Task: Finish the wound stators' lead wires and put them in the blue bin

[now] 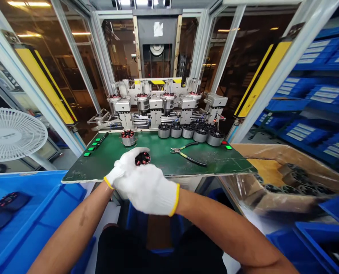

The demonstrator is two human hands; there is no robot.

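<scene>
Both my hands wear white knitted gloves with yellow cuffs and meet over the front of the green work surface (163,158). My left hand (126,164) is wrapped round a motor stator (142,158) with copper-red windings and a black top. My right hand (152,188) closes over the near side of the same stator, its fingertips hidden. Just beyond them stands another wound stator (128,138). To the right lie side cutters (186,152) with green and black handles, jaws pointing left. Several grey stator cores (188,132) with black inserts stand behind the cutters.
A winding machine (156,102) holding several stators rises behind the table. Green buttons (91,149) sit at its left edge. A blue bin (43,201) with stators is at left, below a white fan (12,133). A cardboard box (295,152) of cores stands at right.
</scene>
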